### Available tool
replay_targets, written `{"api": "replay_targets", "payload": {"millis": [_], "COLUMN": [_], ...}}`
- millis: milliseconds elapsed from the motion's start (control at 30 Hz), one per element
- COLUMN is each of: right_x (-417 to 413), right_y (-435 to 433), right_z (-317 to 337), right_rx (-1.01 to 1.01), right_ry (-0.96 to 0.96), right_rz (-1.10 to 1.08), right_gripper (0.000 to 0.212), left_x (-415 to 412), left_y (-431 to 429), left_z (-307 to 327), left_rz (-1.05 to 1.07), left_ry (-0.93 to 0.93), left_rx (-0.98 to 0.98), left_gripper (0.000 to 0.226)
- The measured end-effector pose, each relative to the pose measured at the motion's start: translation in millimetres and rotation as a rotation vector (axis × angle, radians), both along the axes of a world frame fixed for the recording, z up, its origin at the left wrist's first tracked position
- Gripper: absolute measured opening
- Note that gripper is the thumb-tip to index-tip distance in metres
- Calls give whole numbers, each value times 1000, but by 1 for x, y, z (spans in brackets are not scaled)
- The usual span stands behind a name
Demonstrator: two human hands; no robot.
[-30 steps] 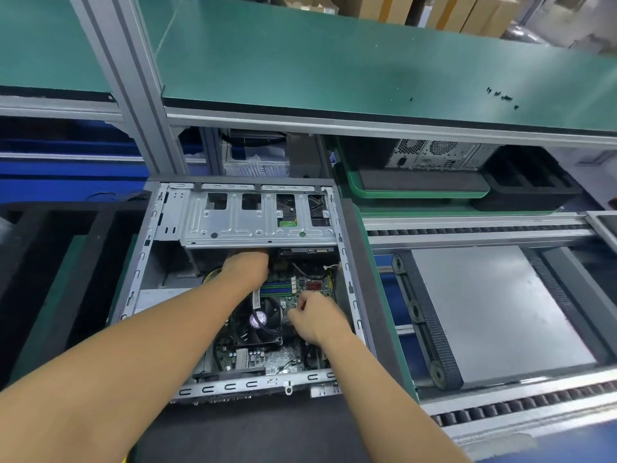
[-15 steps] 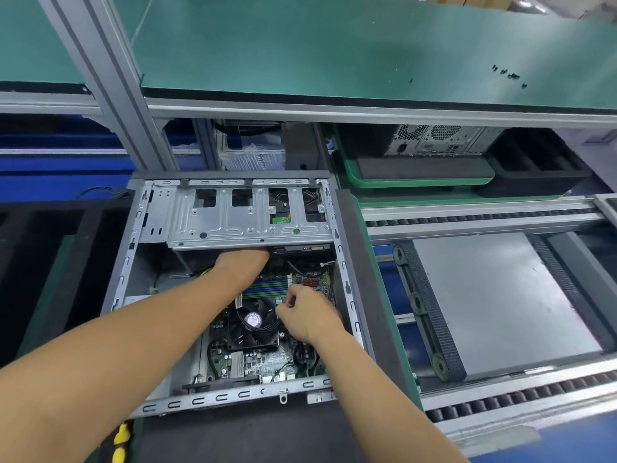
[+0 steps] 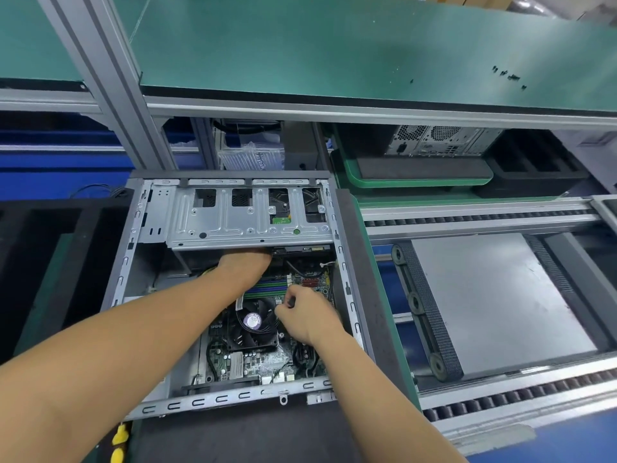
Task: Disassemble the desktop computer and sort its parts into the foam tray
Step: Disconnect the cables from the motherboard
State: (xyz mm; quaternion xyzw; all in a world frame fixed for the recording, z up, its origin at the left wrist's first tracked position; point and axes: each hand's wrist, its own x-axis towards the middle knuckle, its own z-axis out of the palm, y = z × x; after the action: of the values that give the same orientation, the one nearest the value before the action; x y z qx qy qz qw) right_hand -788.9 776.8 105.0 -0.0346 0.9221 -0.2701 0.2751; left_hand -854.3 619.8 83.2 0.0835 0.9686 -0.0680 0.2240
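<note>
An open desktop computer case (image 3: 120, 282) lies flat in front of me, its motherboard (image 3: 253, 362) exposed. A metal drive cage (image 3: 247, 215) spans the far end of the case. My left hand (image 3: 245, 265) reaches under the cage's near edge; its fingers are hidden there. My right hand (image 3: 307, 315) hovers over the board just right of the black CPU fan (image 3: 252, 325), fingers curled and pinching something small and dark near the green memory sticks (image 3: 267, 287). A black foam tray (image 3: 40, 262) lies left of the case.
A green shelf (image 3: 334, 55) overhangs the bench, with several small black screws (image 3: 507, 75) at its right. Under it stand another computer (image 3: 437, 140) on a green tray and a black foam insert (image 3: 534, 162). A grey conveyor plate (image 3: 494, 295) lies right. Yellow tool handle (image 3: 118, 439) at lower left.
My right hand has moved a little left toward the fan and memory sticks. My left hand has stayed under the drive cage. The camera has tilted slightly.
</note>
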Motion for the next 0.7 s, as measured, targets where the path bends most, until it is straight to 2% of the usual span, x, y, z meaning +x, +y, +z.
{"api": "replay_targets", "payload": {"millis": [167, 300, 467, 567, 633, 700], "right_x": [0, -1, 0, 1, 0, -1], "right_y": [0, 0, 1, 2, 2, 1], "right_z": [-2, -2, -2, -2, -2, -3], "right_rx": [-1, -3, -14, -14, -14, -20], "right_ry": [-7, -11, -9, -7, -2, 5], "right_rz": [-19, -30, -41, -37, -36, -37], "right_gripper": [13, 13, 13, 14, 14, 14], "left_x": [-4, 0, -3, -5, -5, -7], "left_y": [-1, -2, -2, -1, -2, -8], "left_z": [-1, 0, -3, -1, 1, 6], "left_rz": [-30, -74, -29, 15, -25, -102], "left_ry": [31, 51, 21, -5, -1, 2], "left_rx": [-30, -41, 16, 45, 7, -4], "left_gripper": [35, 27, 36, 33, 30, 37]}}
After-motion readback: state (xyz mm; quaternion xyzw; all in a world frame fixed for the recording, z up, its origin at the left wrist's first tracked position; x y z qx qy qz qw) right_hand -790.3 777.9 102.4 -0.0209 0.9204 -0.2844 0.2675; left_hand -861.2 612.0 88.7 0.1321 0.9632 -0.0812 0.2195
